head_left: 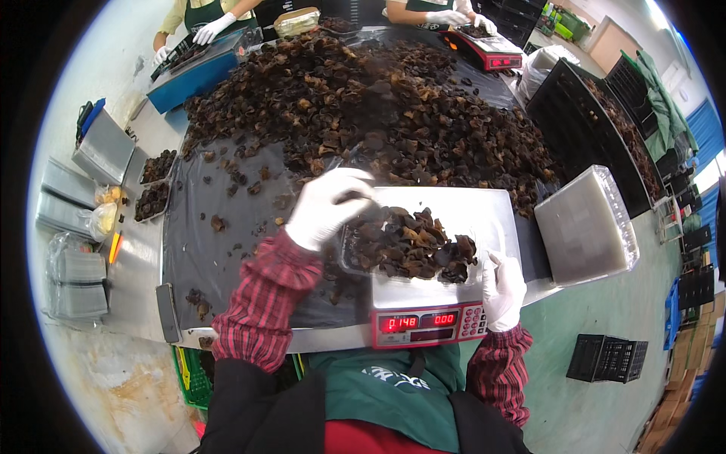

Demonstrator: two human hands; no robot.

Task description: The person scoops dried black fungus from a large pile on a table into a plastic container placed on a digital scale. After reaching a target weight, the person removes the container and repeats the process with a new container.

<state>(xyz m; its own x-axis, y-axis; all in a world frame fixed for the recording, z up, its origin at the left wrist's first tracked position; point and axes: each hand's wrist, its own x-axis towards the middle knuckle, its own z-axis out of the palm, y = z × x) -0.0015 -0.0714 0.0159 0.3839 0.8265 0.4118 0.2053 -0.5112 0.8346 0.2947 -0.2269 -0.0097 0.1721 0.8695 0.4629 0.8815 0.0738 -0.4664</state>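
A clear plastic tray (345, 257) filled with dark brown wood ear mushrooms (416, 242) sits on the white pan of a red digital scale (495, 219), whose display is lit. My left hand (325, 208), in a white glove, hovers over the tray's left end. Its fingers are bent, with a gap between thumb and fingers. At the right side of the pan is my right hand (504, 293), also gloved, with its fingers folded together. Whether anything small is between them, I cannot tell. Behind the scale spreads a large heap of wood ear mushrooms (355, 106).
Right of the scale stands a stack of clear trays (586, 227). Two filled trays (153, 198) and a phone (168, 312) lie along the left edge. Across the table, two gloved people work, one at another red scale (491, 53). A black crate (607, 358) rests on the floor.
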